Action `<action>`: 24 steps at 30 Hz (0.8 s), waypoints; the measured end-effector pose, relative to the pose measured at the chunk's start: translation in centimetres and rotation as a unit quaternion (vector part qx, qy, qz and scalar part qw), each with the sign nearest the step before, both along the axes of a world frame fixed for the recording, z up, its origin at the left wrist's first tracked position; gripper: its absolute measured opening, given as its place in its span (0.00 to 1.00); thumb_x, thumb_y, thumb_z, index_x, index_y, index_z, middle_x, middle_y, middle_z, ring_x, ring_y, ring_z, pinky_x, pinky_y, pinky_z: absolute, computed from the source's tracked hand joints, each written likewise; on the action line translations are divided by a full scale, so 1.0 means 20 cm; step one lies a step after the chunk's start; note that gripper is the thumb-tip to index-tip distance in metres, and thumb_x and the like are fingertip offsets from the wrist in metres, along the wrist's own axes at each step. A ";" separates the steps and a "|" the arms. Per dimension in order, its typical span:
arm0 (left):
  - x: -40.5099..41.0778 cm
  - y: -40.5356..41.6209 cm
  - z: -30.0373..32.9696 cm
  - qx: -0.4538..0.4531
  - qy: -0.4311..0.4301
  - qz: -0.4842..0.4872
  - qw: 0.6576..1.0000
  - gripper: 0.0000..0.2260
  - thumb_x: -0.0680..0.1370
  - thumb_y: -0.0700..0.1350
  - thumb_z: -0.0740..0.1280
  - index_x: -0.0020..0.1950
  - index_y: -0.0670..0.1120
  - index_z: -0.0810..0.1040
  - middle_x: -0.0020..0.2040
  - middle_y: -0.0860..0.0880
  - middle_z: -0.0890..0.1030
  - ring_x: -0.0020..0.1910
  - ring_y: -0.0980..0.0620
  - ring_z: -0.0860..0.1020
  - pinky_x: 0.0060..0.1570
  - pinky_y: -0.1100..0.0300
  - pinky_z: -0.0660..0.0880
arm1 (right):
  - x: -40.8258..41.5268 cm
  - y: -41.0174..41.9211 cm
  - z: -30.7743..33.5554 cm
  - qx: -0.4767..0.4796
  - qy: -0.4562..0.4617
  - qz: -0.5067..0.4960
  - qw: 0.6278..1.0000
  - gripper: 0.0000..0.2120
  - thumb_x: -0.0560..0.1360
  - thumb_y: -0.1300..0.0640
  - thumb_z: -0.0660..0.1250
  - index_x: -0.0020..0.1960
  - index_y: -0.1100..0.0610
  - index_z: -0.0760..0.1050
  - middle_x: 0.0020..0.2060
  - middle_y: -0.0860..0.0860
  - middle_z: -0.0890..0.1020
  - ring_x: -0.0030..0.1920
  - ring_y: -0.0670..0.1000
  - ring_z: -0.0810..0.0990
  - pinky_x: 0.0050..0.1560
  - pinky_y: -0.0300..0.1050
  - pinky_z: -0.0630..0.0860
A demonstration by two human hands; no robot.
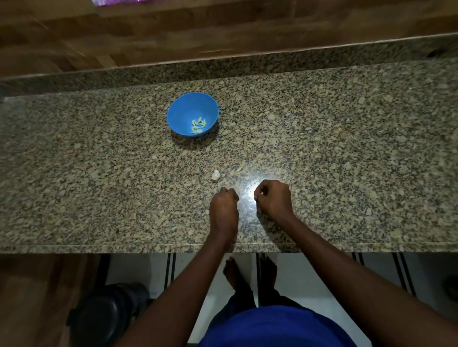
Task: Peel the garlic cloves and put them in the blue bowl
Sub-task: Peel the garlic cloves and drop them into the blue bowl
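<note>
I can't see into either fist: the left hand (224, 201) and right hand (272, 197) both curl their fingers under, so whatever they might pinch is hidden from me. The pale bits in the blue bowl (183, 111) are too small for me to count. A small whitish piece (215, 175) on the desk (99, 173) could be clove or skin; I cannot tell. A purple thing (116, 2) is cut off by the top edge, and the dark round object (109, 314) on the floor is too dim to identify.
</note>
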State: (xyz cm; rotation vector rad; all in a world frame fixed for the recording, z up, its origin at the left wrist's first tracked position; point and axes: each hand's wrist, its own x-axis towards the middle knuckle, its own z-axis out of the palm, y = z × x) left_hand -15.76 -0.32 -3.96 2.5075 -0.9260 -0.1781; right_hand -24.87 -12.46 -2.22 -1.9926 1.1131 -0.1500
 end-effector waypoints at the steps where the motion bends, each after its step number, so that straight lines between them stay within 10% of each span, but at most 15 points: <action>1: 0.01 0.03 0.02 -0.023 0.050 0.024 0.998 0.09 0.71 0.29 0.71 0.41 0.42 0.84 0.39 0.47 0.83 0.35 0.51 0.79 0.35 0.60 0.72 | 0.01 0.01 0.01 0.007 -0.004 -0.001 1.000 0.12 0.68 0.68 0.66 0.34 0.55 0.83 0.32 0.46 0.83 0.31 0.43 0.78 0.35 0.38 0.73; 8: 0.08 0.23 0.21 -0.244 0.477 0.253 0.806 0.03 0.77 0.34 0.72 0.47 0.40 0.84 0.38 0.46 0.85 0.35 0.51 0.83 0.36 0.57 0.83 | 0.11 0.19 0.05 0.240 -0.063 -0.054 0.967 0.07 0.73 0.68 0.70 0.40 0.59 0.83 0.33 0.57 0.85 0.32 0.53 0.85 0.38 0.49 0.83; 24: 0.24 2.14 0.45 -0.582 0.439 0.424 0.537 0.06 0.80 0.31 0.64 0.50 0.39 0.80 0.41 0.47 0.86 0.40 0.57 0.84 0.43 0.67 0.81 | 0.69 1.98 0.31 0.381 -0.072 0.207 0.898 0.07 0.77 0.64 0.71 0.41 0.64 0.81 0.31 0.56 0.82 0.29 0.49 0.81 0.35 0.41 0.80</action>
